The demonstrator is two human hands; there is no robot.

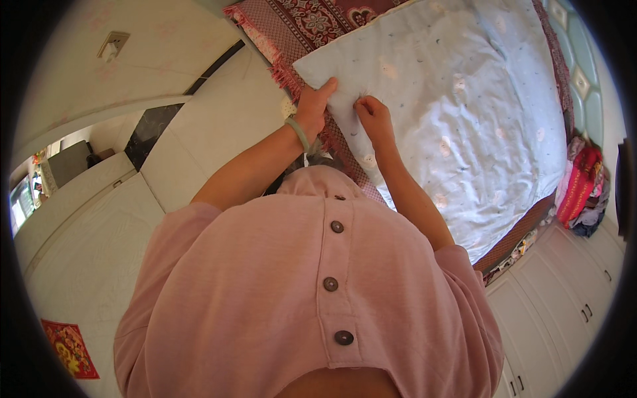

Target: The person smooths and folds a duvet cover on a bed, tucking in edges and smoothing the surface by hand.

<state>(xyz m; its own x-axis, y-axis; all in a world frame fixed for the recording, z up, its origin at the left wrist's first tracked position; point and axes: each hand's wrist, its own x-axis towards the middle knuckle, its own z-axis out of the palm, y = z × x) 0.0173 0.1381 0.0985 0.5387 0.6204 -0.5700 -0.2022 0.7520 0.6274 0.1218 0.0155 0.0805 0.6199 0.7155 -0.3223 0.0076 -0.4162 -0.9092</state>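
A pale blue quilt (pixel 423 89) with small printed figures lies spread over a bed. My left hand (pixel 312 112), a pale green bangle (pixel 297 133) on its wrist, is at the quilt's near-left edge. Its thumb rests along the top of that edge, and its fingers are mostly hidden underneath. A short way to the right, my right hand (pixel 375 117) has its fingertips pinched together on the quilt's surface. Fine lines fan out from that pinch, like gathered cloth, though they are too small to make out fully.
A dark red patterned bedcover (pixel 316 22) with pink fringe shows beneath the quilt. Folded clothes (pixel 582 184) are piled beyond the bed's right side, above white cabinets (pixel 552 278). On the left are a wall socket (pixel 113 46) with a plug and a pale door (pixel 94 244).
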